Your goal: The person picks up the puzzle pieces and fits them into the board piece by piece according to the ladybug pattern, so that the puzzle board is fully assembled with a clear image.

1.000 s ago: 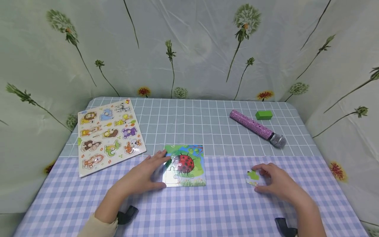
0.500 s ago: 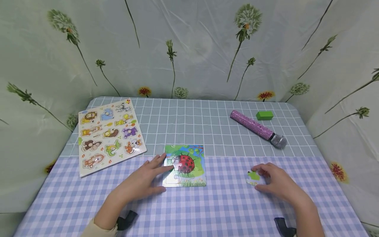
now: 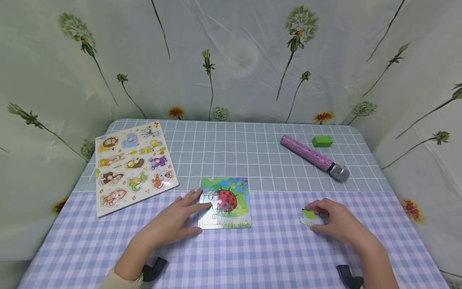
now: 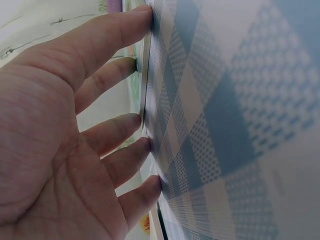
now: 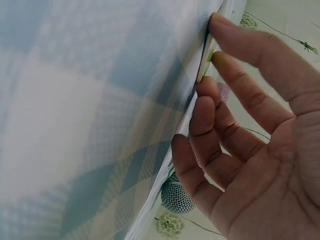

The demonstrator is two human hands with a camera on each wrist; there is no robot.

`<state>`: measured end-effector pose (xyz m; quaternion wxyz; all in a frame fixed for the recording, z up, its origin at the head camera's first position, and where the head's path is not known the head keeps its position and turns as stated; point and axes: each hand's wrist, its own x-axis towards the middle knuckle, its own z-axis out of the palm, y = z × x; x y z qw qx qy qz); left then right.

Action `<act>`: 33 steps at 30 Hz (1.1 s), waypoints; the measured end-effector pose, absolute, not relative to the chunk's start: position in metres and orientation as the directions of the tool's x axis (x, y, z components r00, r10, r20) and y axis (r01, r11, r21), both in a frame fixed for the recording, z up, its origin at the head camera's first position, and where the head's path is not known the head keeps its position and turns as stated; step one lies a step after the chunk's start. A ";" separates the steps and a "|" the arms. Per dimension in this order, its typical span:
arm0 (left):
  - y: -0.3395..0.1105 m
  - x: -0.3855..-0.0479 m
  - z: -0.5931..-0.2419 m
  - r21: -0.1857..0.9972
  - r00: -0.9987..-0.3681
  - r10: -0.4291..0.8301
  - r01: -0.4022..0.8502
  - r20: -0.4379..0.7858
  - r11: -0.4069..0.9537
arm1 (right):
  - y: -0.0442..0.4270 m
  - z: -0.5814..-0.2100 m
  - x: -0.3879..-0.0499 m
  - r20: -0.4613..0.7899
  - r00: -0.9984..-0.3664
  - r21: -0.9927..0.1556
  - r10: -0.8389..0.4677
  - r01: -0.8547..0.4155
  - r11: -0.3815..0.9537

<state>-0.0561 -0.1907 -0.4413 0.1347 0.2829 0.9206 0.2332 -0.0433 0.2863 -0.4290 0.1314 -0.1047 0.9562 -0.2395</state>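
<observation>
A square ladybug jigsaw puzzle (image 3: 232,204) lies flat mid-table, with the lower left of its picture pale and bare. My left hand (image 3: 171,220) is spread at its left side. One fingertip touches the puzzle's surface, and the thumb is by the lower left corner. In the left wrist view the fingers (image 4: 115,132) are extended, tips down at the table. To the right, my right hand (image 3: 337,220) pinches a green and white puzzle piece (image 3: 308,216) between thumb and fingers, low at the tablecloth. The right wrist view shows the piece's thin edge (image 5: 205,57) at the thumb tip.
An animal peg puzzle board (image 3: 135,168) lies at the left. A pink glittery microphone (image 3: 310,154) and a green block (image 3: 322,141) lie at the back right. A floral curtain (image 3: 238,60) closes off the table's back. Checked cloth (image 3: 274,249) covers the front.
My left hand has shifted slightly; its index finger moved further onto the puzzle, from the upper left edge to lower on the surface. The right hand and its puzzle piece have stayed in place.
</observation>
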 end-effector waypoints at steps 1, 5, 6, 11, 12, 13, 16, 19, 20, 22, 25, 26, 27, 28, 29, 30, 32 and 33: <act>-0.191 -0.056 -0.441 0.507 -0.805 0.582 0.456 -0.116 0.731 | 0.286 -0.429 -0.044 -0.199 -0.942 -0.490 -0.271 -0.144 0.860; -0.191 -0.055 -0.442 0.514 -0.806 0.580 0.452 -0.114 0.729 | 0.285 -0.429 -0.046 -0.200 -0.934 -0.503 -0.297 -0.163 0.849; -0.192 -0.055 -0.442 0.517 -0.806 0.580 0.451 -0.114 0.728 | 0.285 -0.429 -0.048 -0.201 -0.931 -0.503 -0.304 -0.168 0.848; -0.192 -0.055 -0.443 0.531 -0.808 0.577 0.439 -0.120 0.725 | 0.283 -0.428 -0.056 -0.212 -0.918 -0.497 -0.334 -0.193 0.846; -0.192 -0.056 -0.443 0.533 -0.808 0.577 0.437 -0.123 0.725 | 0.282 -0.428 -0.058 -0.214 -0.916 -0.492 -0.338 -0.198 0.848; -0.192 -0.056 -0.443 0.535 -0.808 0.576 0.434 -0.126 0.725 | 0.281 -0.427 -0.060 -0.214 -0.914 -0.491 -0.345 -0.205 0.847; -0.193 -0.056 -0.443 0.536 -0.808 0.575 0.429 -0.132 0.727 | 0.278 -0.426 -0.065 -0.207 -0.904 -0.483 -0.373 -0.237 0.843; -0.192 -0.056 -0.443 0.537 -0.808 0.574 0.427 -0.134 0.727 | 0.273 -0.424 -0.070 -0.195 -0.892 -0.486 -0.407 -0.272 0.830; -0.192 -0.056 -0.443 0.537 -0.809 0.573 0.427 -0.134 0.727 | 0.271 -0.424 -0.071 -0.194 -0.888 -0.486 -0.416 -0.281 0.827; -0.192 -0.056 -0.443 0.538 -0.809 0.573 0.427 -0.132 0.727 | 0.268 -0.423 -0.072 -0.201 -0.884 -0.490 -0.422 -0.282 0.825; -0.192 -0.056 -0.442 0.538 -0.809 0.573 0.429 -0.129 0.726 | 0.261 -0.421 -0.074 -0.203 -0.875 -0.501 -0.439 -0.292 0.815; -0.192 -0.056 -0.442 0.537 -0.809 0.574 0.430 -0.128 0.726 | 0.259 -0.421 -0.075 -0.202 -0.873 -0.505 -0.444 -0.296 0.811; -0.192 -0.056 -0.442 0.536 -0.809 0.574 0.430 -0.127 0.726 | 0.256 -0.420 -0.075 -0.199 -0.871 -0.511 -0.449 -0.299 0.806; -0.192 -0.056 -0.442 0.537 -0.810 0.573 0.430 -0.127 0.726 | 0.254 -0.419 -0.076 -0.191 -0.867 -0.515 -0.459 -0.309 0.799; -0.192 -0.056 -0.442 0.538 -0.810 0.572 0.429 -0.127 0.726 | 0.252 -0.419 -0.076 -0.184 -0.864 -0.518 -0.469 -0.320 0.793; -0.192 -0.055 -0.442 0.539 -0.810 0.572 0.427 -0.128 0.726 | 0.249 -0.419 -0.077 -0.182 -0.860 -0.523 -0.476 -0.325 0.788; -0.192 -0.055 -0.442 0.541 -0.810 0.572 0.426 -0.130 0.725 | 0.243 -0.417 -0.078 -0.181 -0.854 -0.527 -0.488 -0.335 0.781; -0.192 -0.055 -0.442 0.543 -0.809 0.573 0.425 -0.131 0.725 | 0.241 -0.417 -0.079 -0.181 -0.850 -0.528 -0.495 -0.341 0.778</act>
